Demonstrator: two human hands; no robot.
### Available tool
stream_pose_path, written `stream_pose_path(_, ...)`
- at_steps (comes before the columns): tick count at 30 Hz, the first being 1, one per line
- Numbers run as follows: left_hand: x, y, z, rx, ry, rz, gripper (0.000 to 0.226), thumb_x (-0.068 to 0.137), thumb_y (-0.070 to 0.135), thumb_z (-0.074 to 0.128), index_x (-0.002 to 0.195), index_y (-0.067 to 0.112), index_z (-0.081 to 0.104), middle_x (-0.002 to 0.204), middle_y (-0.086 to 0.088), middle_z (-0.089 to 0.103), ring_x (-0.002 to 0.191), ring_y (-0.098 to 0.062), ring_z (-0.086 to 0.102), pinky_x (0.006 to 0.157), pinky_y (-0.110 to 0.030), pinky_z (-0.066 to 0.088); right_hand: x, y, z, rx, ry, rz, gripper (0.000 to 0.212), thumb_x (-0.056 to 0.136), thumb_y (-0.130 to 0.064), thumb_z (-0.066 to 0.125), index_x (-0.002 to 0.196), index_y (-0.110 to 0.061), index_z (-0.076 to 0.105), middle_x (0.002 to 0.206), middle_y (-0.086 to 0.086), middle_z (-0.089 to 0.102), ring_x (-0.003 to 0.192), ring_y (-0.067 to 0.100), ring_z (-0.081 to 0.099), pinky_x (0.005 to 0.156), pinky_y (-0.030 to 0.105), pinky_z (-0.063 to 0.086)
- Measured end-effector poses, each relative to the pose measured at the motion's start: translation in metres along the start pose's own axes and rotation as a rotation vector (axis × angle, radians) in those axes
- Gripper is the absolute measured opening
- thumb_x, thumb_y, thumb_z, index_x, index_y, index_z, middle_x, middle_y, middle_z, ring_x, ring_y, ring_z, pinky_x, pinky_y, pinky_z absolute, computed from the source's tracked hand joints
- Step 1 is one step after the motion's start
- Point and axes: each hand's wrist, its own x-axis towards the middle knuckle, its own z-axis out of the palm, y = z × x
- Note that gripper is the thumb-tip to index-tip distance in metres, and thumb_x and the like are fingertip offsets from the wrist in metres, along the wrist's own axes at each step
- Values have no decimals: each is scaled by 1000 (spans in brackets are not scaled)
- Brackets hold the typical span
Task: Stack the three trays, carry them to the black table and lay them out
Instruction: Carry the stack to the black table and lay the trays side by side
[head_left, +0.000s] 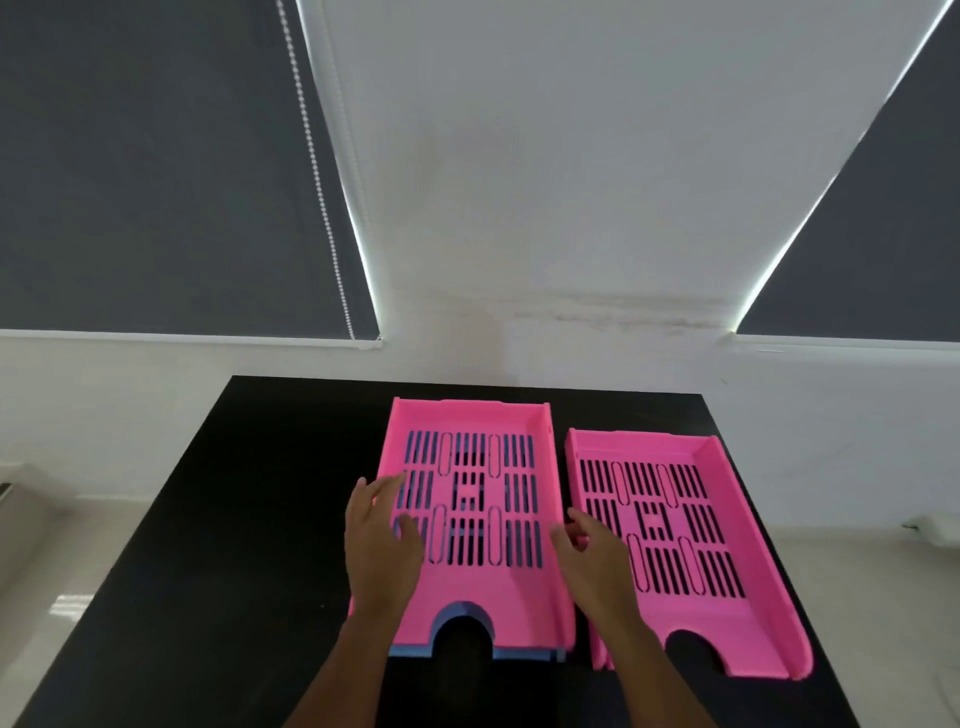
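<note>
Two pink slotted trays lie on the black table (208, 545). The middle pink tray (472, 421) sits nested on a blue tray (524, 653), whose edge shows at the front and through the slots. A second pink tray (727, 618) lies flat to its right, apart from the stack. My left hand (379, 545) hovers over the left wall of the stacked pink tray, fingers spread. Between the two pink trays, my right hand (597, 561) is at the stacked tray's right wall with its fingers apart. Neither hand holds anything.
The table stands against a white wall (519, 208). Two windows with dark grey roller blinds (156, 182) flank the wall. Light floor shows on both sides of the table. Bare table surface stretches left of the stack.
</note>
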Motion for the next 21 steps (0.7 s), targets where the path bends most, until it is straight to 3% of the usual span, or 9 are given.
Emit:
stream_pose_path(3, 3, -26, -14, -11, -119, -66, 47, 96, 9, 53, 141, 20, 45, 151, -1, 31, 123, -15, 48, 92, -36, 51, -12, -8, 20, 0, -6, 15, 46, 98, -23, 57, 143, -12, 50, 119, 10, 68, 102, 22, 69, 88, 38, 61)
stream_pose_path(5, 7, -42, -19, -31, -253, -125, 43, 96, 14, 52, 137, 21, 43, 145, -5, 39, 110, -14, 57, 83, -36, 57, -18, -10, 29, 1, 27, 65, 57, 100, -21, 54, 153, -16, 35, 130, 18, 62, 110, 32, 67, 89, 48, 60)
stream_pose_path(6, 8, -49, -18, -50, -308, -146, 39, 97, 16, 51, 134, 24, 43, 136, -7, 49, 104, -16, 63, 82, -39, 60, -22, -10, 31, -7, 37, 84, 59, 101, -19, 52, 155, -17, 29, 128, 18, 62, 107, 32, 68, 84, 46, 62)
stream_pose_path(8, 5, -55, -19, -75, -373, -128, 28, 100, 15, 46, 121, 33, 45, 112, -2, 63, 93, -16, 69, 73, -35, 61, -29, -9, 33, -22, 49, 120, 59, 102, -15, 48, 156, -16, 24, 106, 7, 64, 84, 16, 68, 64, 23, 59)
stream_pose_path(10, 1, -56, -21, -115, -390, -108, 29, 103, 14, 39, 121, 37, 42, 101, 4, 64, 88, -12, 69, 64, -23, 54, -35, -8, 34, -35, 78, 131, 57, 103, -12, 46, 156, -15, 26, 92, -5, 57, 72, 1, 59, 58, 11, 48)
stream_pose_path(17, 12, -52, -31, -202, -375, -98, 26, 104, 16, 38, 127, 23, 47, 96, 6, 65, 82, -6, 68, 62, -16, 48, -42, -16, 39, -38, 138, 140, 52, 103, -10, 45, 153, -11, 30, 128, 21, 63, 68, -1, 56, 49, 11, 46)
stream_pose_path(19, 20, -51, -39, -222, -357, -80, 25, 104, 18, 39, 127, 22, 49, 96, 5, 67, 82, -7, 69, 63, -16, 50, -41, -23, 42, -33, 159, 120, 52, 103, -10, 46, 153, -10, 32, 127, 21, 63, 68, 1, 57, 47, 12, 47)
stream_pose_path(21, 29, -52, -48, -232, -337, -66, 24, 103, 20, 40, 125, 22, 51, 95, 4, 68, 82, -9, 71, 64, -18, 52, -40, -36, 46, -26, 161, 83, 52, 103, -13, 47, 152, -13, 33, 121, 16, 63, 75, 10, 63, 61, 17, 57)
